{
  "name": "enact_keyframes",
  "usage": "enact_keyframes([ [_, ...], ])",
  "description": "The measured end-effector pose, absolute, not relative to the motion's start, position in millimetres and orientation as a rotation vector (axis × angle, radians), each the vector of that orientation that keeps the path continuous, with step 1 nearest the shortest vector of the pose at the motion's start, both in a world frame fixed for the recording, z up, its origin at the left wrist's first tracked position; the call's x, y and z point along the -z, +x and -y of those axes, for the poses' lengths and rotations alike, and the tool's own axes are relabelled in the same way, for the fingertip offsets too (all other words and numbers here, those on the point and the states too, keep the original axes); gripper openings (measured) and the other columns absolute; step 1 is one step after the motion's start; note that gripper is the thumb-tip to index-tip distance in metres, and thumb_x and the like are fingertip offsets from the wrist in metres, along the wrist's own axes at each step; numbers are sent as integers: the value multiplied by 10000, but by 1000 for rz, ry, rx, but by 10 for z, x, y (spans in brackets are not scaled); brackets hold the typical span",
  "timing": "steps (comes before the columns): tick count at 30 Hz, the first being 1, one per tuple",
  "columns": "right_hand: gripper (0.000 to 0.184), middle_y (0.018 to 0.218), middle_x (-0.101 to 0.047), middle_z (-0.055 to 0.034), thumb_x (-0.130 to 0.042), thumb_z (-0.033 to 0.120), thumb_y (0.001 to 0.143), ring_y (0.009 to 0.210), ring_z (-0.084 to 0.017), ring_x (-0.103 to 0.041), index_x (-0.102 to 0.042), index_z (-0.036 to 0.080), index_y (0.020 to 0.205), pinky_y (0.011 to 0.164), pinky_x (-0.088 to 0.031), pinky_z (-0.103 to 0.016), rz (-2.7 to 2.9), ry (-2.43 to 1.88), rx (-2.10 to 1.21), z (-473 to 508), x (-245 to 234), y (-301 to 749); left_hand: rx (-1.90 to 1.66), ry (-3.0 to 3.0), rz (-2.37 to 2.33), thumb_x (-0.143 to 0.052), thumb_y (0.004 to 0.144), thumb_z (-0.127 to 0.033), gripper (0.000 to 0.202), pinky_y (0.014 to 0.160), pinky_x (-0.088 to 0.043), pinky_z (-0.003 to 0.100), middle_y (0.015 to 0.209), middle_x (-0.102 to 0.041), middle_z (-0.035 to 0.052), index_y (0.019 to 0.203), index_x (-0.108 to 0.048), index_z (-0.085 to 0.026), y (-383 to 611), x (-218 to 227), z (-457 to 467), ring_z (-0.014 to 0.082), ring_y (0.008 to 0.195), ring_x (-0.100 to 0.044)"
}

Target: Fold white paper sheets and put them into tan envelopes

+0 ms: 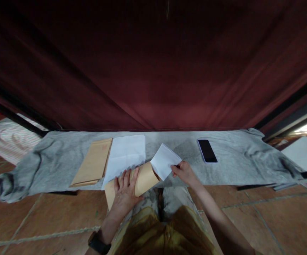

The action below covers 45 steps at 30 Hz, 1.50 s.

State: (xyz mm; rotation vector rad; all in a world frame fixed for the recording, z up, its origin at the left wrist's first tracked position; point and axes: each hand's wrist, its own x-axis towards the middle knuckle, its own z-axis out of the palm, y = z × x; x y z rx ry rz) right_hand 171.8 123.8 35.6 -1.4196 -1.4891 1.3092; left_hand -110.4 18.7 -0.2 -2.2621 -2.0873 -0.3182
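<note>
My left hand [127, 191] lies with fingers spread on top of a brown paper envelope [146, 177], pressing it at the bench's front edge. The envelope's mouth gapes toward the right. A folded sheet of white paper [164, 161] is at that mouth, its lower left edge overlapping or just inside the opening; I cannot tell how deep. My right hand [182, 171] pinches the paper's right corner between thumb and fingers. White sheets [127, 152] lie flat under and behind the envelope. Left of them is a stack of brown envelopes [93, 161].
A phone [207, 151] with a dark screen lies to the right on the grey cloth [230, 152] covering the narrow bench. Behind it hangs a dark red curtain [153, 88]. Black frame bars [15, 109] stand at both sides. Below is a tiled floor [50, 216].
</note>
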Motion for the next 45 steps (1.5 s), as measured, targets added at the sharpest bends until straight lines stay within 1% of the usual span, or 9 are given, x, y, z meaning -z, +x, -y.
enact_keyframes([
  [3, 175, 545, -653, 4, -656, 373, 729, 513, -157, -610, -663, 213, 656, 540, -518, -262, 1330, -1350, -1420, -1243, -295, 1687, 312, -2292, 2116, -833, 635, -328, 1218, 1204, -162, 635, 1560, -400, 210, 1623, -128, -229, -1083, 12, -172, 410, 1460, -346],
  [7, 181, 569, -642, 18, -673, 397, 722, 534, -151, -612, -674, 216, 718, 571, -551, -280, 1223, -1322, -1469, -1215, -202, 1658, 296, -2322, 2207, -830, 622, -327, 1221, 1202, -172, 625, 1549, -389, 205, 1617, -127, -240, -1054, 19, -161, 401, 1454, -351],
  [14, 322, 583, -624, 34, -705, 503, 713, 551, -157, -613, -686, 215, 854, 596, -572, -309, 1086, -1320, -1437, -1137, -85, 1578, 289, -2381, 2287, -816, 606, -300, 1244, 1198, -163, 620, 1522, -399, 174, 1617, -91, -274, -1018, -6, -172, 387, 1435, -372],
  [22, 325, 562, -614, 26, -705, 540, 703, 521, -159, -603, -659, 226, 772, 561, -560, -303, 960, -1341, -1377, -1083, 20, 1491, 265, -2321, 2262, -821, 600, -308, 1221, 1191, -177, 631, 1509, -402, 185, 1612, -140, -255, -959, -19, -177, 400, 1409, -388],
  [25, 347, 553, -601, 37, -737, 552, 673, 516, -153, -583, -655, 228, 766, 555, -551, -298, 907, -1336, -1397, -1064, 3, 1500, 272, -2345, 2256, -824, 598, -305, 1224, 1188, -186, 633, 1501, -411, 178, 1615, -144, -263, -955, -26, -185, 395, 1397, -398],
  [29, 420, 623, -645, 38, -836, 527, 593, 558, -136, -592, -684, 207, 819, 608, -566, -292, 802, -1251, -1593, -981, -9, 1544, 275, -2362, 2236, -824, 596, -286, 1241, 1190, -187, 627, 1515, -398, 172, 1620, -121, -274, -938, -10, -190, 397, 1409, -385],
  [33, 446, 616, -660, 22, -897, 493, 538, 553, -126, -593, -692, 171, 768, 581, -543, -269, 821, -1225, -1803, -871, 31, 1599, 247, -2427, 2176, -814, 599, -286, 1221, 1193, -194, 615, 1529, -380, 176, 1617, -140, -261, -922, 32, -172, 402, 1424, -372],
  [41, 401, 571, -644, 32, -890, 473, 515, 534, -126, -583, -672, 179, 679, 601, -540, -285, 769, -1290, -1813, -819, 101, 1593, 204, -2449, 2079, -796, 591, -272, 1199, 1190, -206, 607, 1533, -403, 195, 1619, -178, -246, -881, 19, -147, 419, 1406, -396],
  [45, 373, 613, -670, 22, -864, 453, 538, 547, -137, -602, -681, 183, 719, 616, -555, -296, 738, -1280, -1777, -828, 114, 1543, 187, -2428, 2067, -815, 589, -278, 1190, 1187, -212, 610, 1529, -394, 212, 1613, -210, -236, -843, 28, -157, 427, 1398, -400],
])
